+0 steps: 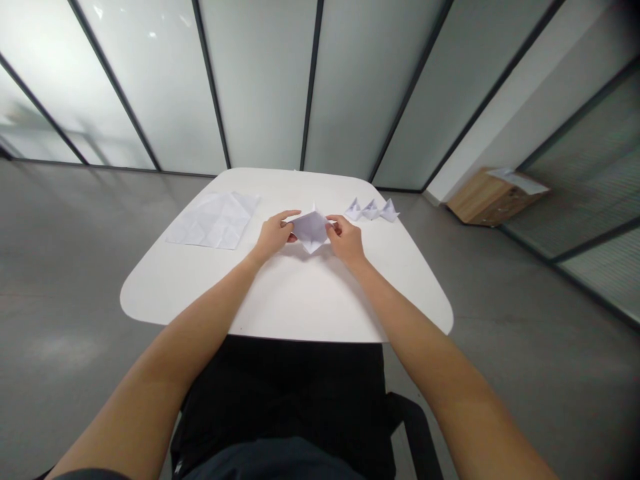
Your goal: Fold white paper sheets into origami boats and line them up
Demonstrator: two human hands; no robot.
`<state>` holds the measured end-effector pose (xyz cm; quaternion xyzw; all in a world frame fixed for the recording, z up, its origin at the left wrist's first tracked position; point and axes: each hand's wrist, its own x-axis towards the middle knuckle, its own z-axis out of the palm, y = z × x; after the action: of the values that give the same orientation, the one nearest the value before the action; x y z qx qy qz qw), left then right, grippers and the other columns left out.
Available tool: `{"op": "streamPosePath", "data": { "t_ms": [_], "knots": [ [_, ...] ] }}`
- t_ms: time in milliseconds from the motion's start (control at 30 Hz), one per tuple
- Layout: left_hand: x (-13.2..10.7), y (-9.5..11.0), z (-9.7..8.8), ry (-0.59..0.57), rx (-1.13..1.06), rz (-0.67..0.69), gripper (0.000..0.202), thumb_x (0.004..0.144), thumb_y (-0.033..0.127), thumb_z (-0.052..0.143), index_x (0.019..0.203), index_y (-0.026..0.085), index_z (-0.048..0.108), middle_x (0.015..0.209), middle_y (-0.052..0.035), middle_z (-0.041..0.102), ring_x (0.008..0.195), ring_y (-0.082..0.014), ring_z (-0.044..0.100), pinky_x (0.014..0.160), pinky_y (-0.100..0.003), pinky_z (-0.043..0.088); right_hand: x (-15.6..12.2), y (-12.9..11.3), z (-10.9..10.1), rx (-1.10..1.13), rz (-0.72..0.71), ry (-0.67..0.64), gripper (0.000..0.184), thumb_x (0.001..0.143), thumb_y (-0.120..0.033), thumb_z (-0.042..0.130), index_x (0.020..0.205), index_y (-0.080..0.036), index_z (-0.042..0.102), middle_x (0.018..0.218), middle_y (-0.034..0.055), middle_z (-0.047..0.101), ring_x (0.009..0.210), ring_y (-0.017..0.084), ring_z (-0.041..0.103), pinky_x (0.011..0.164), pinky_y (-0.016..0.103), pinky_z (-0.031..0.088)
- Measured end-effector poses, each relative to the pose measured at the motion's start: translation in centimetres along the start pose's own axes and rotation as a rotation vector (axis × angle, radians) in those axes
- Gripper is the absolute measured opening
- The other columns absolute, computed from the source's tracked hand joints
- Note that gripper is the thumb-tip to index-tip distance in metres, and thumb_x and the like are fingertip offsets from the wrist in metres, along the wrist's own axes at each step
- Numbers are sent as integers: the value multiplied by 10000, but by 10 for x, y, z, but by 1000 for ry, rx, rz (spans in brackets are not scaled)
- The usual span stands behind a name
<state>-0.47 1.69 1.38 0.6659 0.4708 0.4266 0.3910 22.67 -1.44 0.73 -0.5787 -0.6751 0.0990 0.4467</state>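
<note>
A partly folded piece of white paper (311, 230) is held just above the middle of the white table (280, 300). My left hand (274, 235) pinches its left side, thumb and fingers closed on the fold. My right hand (345, 238) grips its right side the same way. Both forearms reach in from the bottom of the view.
A creased flat sheet of paper (214, 220) lies at the table's left. Three small folded paper shapes (373, 210) stand in a row at the far right. A wooden box (487, 195) sits on the floor to the right, by frosted glass walls. A black chair is under me.
</note>
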Motion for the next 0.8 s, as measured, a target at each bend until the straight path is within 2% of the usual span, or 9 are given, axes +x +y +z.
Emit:
{"op": "streamPosePath", "data": {
  "t_ms": [200, 367, 433, 633, 700, 800],
  "knots": [
    [7, -15, -3, -65, 62, -60, 557, 905, 136, 492, 1369, 263, 772, 1113, -15, 824, 850, -148, 794, 749, -226, 656, 0, 11, 6, 25, 93, -100, 274, 975, -307, 612, 1169, -227, 788, 839, 19, 797, 795, 208, 745, 840, 333, 576],
    [8, -20, -8, -128, 283, -19, 484, 913, 167, 500, 1254, 255, 832, 839, -3, 808, 760, -175, 773, 720, -245, 614, 0, 8, 5, -92, 107, -158, 236, 966, -259, 643, 1130, -234, 811, 924, 35, 832, 899, 220, 767, 896, 328, 562],
    [7, -19, -10, -128, 368, 16, 463, 936, 199, 505, 1258, 257, 833, 818, -6, 805, 771, -190, 768, 759, -265, 606, 1, 6, 4, -107, 106, -175, 240, 969, -247, 641, 1134, -232, 814, 960, 41, 838, 927, 222, 770, 904, 326, 556],
    [11, -19, -13, -124, 632, 245, 412, 956, 225, 505, 1160, 244, 862, 1115, -49, 833, 1089, -247, 752, 991, -303, 569, 0, 3, 2, -124, 98, -201, 219, 967, -227, 636, 1072, -239, 828, 979, 31, 834, 918, 219, 750, 902, 329, 548],
    [12, -22, -14, -124, 683, 293, 416, 962, 223, 502, 1185, 250, 853, 1201, -53, 816, 1171, -246, 726, 1052, -310, 548, 1, 3, 2, -140, 82, -209, 220, 972, -224, 624, 1044, -241, 832, 994, 33, 830, 929, 220, 743, 915, 334, 546],
    [12, -23, -15, -123, 716, 315, 446, 984, 223, 492, 1286, 259, 818, 1239, -63, 803, 1171, -239, 721, 1076, -327, 541, 2, 3, 2, -213, 34, -191, 232, 966, -198, 614, 1013, -225, 840, 1060, 66, 817, 977, 232, 735, 970, 354, 536]
  ]
}}
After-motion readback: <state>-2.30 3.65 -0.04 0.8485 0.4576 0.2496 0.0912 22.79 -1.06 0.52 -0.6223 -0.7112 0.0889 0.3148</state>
